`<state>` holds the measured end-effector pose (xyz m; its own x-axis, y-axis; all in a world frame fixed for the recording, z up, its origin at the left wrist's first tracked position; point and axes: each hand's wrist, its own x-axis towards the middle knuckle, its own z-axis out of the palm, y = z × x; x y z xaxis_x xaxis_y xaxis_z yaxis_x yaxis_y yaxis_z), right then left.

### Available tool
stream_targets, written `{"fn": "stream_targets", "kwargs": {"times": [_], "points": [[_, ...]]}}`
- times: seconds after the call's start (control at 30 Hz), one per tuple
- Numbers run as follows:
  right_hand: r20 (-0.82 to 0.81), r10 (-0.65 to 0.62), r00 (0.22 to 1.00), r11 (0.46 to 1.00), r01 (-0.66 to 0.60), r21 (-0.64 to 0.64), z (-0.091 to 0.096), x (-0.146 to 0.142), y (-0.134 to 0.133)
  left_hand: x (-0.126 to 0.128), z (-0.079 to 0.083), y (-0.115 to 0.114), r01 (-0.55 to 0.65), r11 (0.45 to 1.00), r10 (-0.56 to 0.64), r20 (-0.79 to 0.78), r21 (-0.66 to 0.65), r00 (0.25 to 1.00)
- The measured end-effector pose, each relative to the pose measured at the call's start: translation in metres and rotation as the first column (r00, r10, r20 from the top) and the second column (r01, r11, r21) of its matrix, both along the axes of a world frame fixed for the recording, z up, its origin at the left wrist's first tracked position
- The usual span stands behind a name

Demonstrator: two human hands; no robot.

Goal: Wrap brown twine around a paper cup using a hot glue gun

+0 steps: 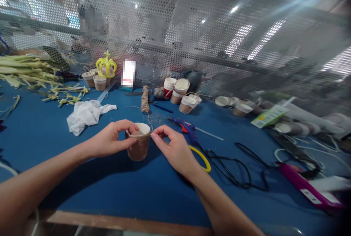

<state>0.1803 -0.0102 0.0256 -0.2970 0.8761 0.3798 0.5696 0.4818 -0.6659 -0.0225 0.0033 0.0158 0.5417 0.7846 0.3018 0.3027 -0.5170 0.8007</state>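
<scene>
My left hand (109, 140) grips a small paper cup (138, 144) wrapped in brown twine, thumb and fingers on its rim, holding it just above the blue table (82, 184). My right hand (175, 147) pinches a thin strand of twine (149, 120) right beside the cup's rim. The strand runs back to a twine spool (145, 98) standing behind the cup.
A blue glue gun (185, 127) with black cable (236, 170) lies right of my hands, beside yellow-handled scissors (201, 157). Several twine-wrapped cups (181, 95) stand at the back. A white plastic bag (86, 114) and green leaves (27, 71) lie left. A perforated metal screen (192, 27) closes the far edge.
</scene>
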Motion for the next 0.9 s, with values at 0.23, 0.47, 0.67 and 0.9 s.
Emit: {"fn": "stream_targets", "kwargs": {"times": [0.23,0.47,0.67,0.9], "points": [[0.006,-0.001,1.000,0.998,0.001,0.062,-0.0033,0.0003,0.0043,0.0003,0.0001,0.0001,0.004,1.000,-0.004,0.007,0.005,1.000],[-0.013,0.026,1.000,0.991,-0.024,0.129,-0.0050,0.0010,0.0066,-0.0020,-0.0004,0.0010,0.045,0.999,-0.045,0.025,0.008,0.999],[-0.151,0.153,0.977,0.988,-0.145,0.061,-0.0016,0.0047,0.0033,-0.0068,0.0031,0.0005,0.128,0.987,-0.122,0.063,-0.098,0.991],[-0.254,0.247,0.935,0.964,-0.263,-0.032,-0.0024,0.0056,0.0032,-0.0096,0.0039,0.0050,0.191,0.968,-0.187,0.043,-0.163,0.981]]}}
